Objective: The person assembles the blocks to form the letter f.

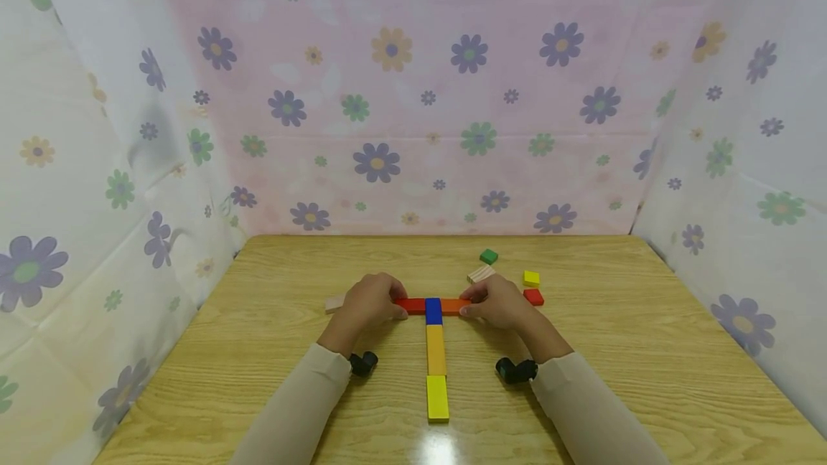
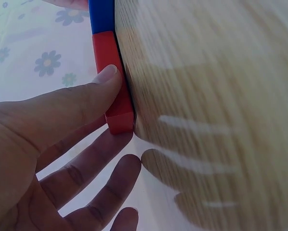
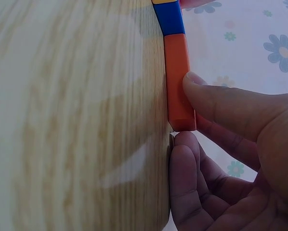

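Observation:
Between thumb and fingers, my left hand (image 1: 375, 298) pinches the outer end of a red block (image 2: 105, 50) lying flat on the table. On the other side, my right hand (image 1: 500, 302) pinches an orange-red block (image 3: 177, 57) the same way. A blue block (image 1: 433, 311) sits between the inner ends of these two, end to side. From the blue one, a light orange block (image 1: 436, 350) and then a yellow block (image 1: 437, 399) run toward me in a line, so the blocks together form a T.
Behind my right hand lie a striped wooden block (image 1: 480, 275), a small green block (image 1: 489, 256), a small yellow block (image 1: 531, 278) and a small red block (image 1: 533, 297). A plain wooden piece (image 1: 334, 303) is partly hidden by my left hand. Flowered cloth (image 1: 426, 185) encloses the wooden table (image 1: 291, 257).

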`<state>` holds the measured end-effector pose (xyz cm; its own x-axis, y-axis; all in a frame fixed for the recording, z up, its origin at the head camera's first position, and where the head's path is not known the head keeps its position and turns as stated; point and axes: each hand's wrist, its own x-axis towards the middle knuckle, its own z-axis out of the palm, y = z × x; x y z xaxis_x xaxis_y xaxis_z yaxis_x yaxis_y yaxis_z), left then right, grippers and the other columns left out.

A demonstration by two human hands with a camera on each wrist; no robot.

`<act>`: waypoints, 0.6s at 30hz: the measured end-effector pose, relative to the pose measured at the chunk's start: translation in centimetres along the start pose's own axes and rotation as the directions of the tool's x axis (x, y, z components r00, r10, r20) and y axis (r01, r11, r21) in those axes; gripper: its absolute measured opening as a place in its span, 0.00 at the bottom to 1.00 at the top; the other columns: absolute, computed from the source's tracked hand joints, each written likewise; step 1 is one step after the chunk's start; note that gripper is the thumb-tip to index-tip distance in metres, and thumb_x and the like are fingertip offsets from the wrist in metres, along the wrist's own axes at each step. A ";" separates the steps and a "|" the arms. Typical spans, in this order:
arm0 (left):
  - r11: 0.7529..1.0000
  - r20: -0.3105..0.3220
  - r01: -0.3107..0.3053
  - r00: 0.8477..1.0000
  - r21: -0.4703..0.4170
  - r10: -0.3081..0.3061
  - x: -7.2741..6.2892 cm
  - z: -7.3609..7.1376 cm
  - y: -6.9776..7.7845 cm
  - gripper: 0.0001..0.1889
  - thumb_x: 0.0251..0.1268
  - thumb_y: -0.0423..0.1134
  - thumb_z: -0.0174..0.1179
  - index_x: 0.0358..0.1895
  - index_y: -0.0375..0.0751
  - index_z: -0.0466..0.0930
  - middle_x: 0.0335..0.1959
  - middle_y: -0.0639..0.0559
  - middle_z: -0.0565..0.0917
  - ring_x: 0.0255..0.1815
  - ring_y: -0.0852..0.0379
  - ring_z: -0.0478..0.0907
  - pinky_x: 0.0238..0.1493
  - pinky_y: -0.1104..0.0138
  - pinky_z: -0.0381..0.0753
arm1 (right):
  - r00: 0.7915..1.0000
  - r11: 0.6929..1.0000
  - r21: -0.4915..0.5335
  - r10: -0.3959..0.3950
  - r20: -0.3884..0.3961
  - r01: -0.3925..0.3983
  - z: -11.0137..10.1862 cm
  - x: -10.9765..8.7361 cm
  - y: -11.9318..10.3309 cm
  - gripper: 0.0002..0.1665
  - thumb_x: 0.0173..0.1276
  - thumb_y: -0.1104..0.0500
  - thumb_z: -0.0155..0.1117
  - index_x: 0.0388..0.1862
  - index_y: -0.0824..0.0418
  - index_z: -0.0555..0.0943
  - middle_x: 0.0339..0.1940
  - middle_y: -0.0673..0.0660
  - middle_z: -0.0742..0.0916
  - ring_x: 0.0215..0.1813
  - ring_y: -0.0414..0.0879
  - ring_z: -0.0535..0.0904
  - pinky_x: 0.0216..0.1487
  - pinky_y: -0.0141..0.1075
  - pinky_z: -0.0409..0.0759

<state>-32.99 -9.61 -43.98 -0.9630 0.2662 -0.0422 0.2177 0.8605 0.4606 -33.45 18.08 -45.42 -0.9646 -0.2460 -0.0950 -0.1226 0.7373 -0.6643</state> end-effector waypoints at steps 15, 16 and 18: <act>1.000 0.005 0.003 1.000 -0.004 -0.003 0.1 0.0 0.0 0.14 0.55 0.45 0.80 0.45 0.52 0.90 0.41 0.59 0.88 0.43 0.56 0.81 0.50 0.57 0.83 | 1.000 1.000 -0.003 0.018 0.002 -0.018 0.1 -0.1 -0.2 0.13 0.64 0.54 0.79 0.48 0.51 0.91 0.39 0.49 0.87 0.41 0.47 0.78 0.44 0.37 0.78; 1.000 0.005 0.001 1.000 -0.002 -0.001 0.1 0.0 0.0 0.14 0.55 0.45 0.80 0.45 0.52 0.90 0.41 0.59 0.87 0.43 0.56 0.81 0.50 0.57 0.83 | 1.000 1.000 -0.004 0.016 0.003 -0.016 0.1 -0.1 -0.3 0.13 0.64 0.54 0.78 0.48 0.51 0.91 0.39 0.49 0.87 0.41 0.47 0.78 0.43 0.37 0.78; 1.000 0.004 0.001 1.000 0.000 -0.001 0.2 0.0 0.0 0.14 0.55 0.45 0.80 0.45 0.52 0.90 0.40 0.59 0.87 0.43 0.56 0.81 0.49 0.57 0.83 | 1.000 1.000 -0.005 0.017 0.003 -0.017 0.1 -0.1 -0.3 0.13 0.64 0.54 0.78 0.48 0.51 0.91 0.39 0.49 0.87 0.41 0.47 0.78 0.43 0.37 0.77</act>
<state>-33.14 -9.57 -44.04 -0.9624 0.2676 -0.0462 0.2171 0.8606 0.4608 -33.29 17.84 -45.25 -0.9659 -0.2350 -0.1084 -0.1073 0.7448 -0.6586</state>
